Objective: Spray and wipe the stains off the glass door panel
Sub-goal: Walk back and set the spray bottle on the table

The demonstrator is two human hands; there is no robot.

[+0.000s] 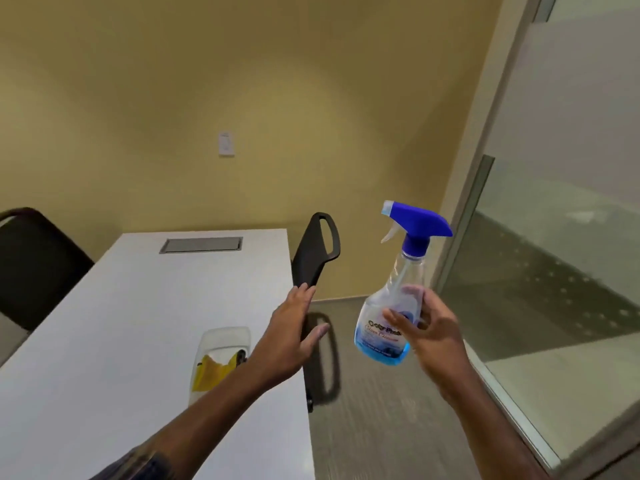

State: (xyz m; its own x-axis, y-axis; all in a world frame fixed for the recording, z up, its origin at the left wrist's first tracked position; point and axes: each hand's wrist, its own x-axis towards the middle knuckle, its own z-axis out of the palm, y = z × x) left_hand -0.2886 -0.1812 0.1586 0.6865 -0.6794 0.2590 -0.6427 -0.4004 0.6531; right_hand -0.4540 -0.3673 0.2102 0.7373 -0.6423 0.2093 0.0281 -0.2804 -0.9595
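Note:
My right hand (pixel 429 332) holds a clear spray bottle (pixel 391 306) by its body; the bottle has a blue trigger head, a blue label and a little blue liquid at the bottom, and stands upright in the air. My left hand (pixel 292 336) hovers open, fingers apart, over the right edge of the white table (pixel 121 323). A yellow cloth (pixel 213 370) lies in a clear tray (pixel 225 337) on the table, just left of my left forearm. The glass door panel (pixel 568 202), frosted in its upper part, stands at the right.
A black chair (pixel 317 251) stands at the table's right side, close beyond my left hand. Another dark chair (pixel 31 265) is at the far left. A metal cable hatch (pixel 201 244) sits in the tabletop. Yellow wall with a switch (pixel 226 143) behind. Grey floor lies between table and glass.

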